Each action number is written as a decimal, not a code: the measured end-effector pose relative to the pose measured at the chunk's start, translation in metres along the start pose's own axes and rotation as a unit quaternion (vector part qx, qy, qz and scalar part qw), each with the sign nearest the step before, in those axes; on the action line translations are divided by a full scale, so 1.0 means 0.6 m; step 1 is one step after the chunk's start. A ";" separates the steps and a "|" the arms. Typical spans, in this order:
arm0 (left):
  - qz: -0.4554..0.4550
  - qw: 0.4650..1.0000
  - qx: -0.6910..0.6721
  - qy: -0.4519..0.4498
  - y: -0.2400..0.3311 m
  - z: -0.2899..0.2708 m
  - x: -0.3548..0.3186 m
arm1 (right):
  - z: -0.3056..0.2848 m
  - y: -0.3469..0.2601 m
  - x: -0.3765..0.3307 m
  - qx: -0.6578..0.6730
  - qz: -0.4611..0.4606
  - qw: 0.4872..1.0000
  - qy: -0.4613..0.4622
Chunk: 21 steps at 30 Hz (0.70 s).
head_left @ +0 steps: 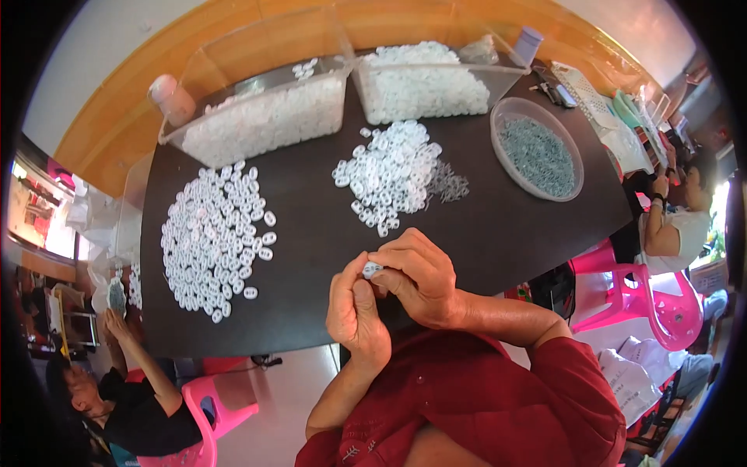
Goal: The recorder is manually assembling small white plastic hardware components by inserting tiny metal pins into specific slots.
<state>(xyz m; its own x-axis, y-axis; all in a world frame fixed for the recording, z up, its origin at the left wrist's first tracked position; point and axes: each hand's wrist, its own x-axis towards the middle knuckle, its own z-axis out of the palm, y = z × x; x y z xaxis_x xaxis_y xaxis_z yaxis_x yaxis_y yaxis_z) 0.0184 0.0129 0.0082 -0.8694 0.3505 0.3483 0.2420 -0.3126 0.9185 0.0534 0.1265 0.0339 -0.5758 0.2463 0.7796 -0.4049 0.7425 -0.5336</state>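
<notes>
Over the near edge of the dark table (311,226), my two hands meet around a small white oval plastic piece (372,269) with dark marks on it. The thumb and fingertips of my left hand (355,311) pinch its left side. From the right, my right hand (420,280) closes on the same piece, fingers curled over it. Just beyond my hands lies a heap of white oval pieces (393,171). Small grey metal parts (448,184), apparently screws, lie against that heap's right side.
A wider pile of oval pieces (210,241) covers the table's left. Two clear bins, left (264,121) and right (428,89), hold white pieces. A round tub (537,148) contains grey metal parts. Other people sit left (132,412) and right (681,226), near pink chairs.
</notes>
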 end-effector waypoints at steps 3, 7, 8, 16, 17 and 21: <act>-0.090 0.996 0.001 -0.020 0.029 0.005 0.012 | -0.036 0.012 0.031 -0.007 0.066 0.997 -0.032; -0.080 0.995 0.048 -0.041 0.014 -0.023 0.023 | -0.091 0.070 0.121 -0.064 0.067 0.995 0.043; -0.071 0.992 0.089 -0.053 0.015 -0.032 0.031 | -0.103 0.086 0.156 -0.127 0.045 0.989 0.052; 0.163 0.901 0.375 -0.146 -0.007 -0.045 0.182 | -0.153 0.230 0.270 -0.346 -0.023 0.937 0.035; 0.207 0.878 0.405 -0.149 -0.019 -0.040 0.207 | -0.148 0.218 0.257 -0.342 -0.066 0.936 0.044; 0.245 0.849 0.436 -0.173 -0.084 -0.016 0.281 | -0.122 0.165 0.200 -0.280 -0.096 0.955 -0.025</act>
<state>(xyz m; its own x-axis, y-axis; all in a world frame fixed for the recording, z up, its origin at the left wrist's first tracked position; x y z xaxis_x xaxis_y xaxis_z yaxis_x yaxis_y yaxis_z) -0.1448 0.0793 0.0187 -0.4301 0.6518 0.6247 0.8959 0.2230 0.3841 -0.0038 0.2750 0.0985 -0.5682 0.0530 0.8212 -0.0703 0.9912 -0.1126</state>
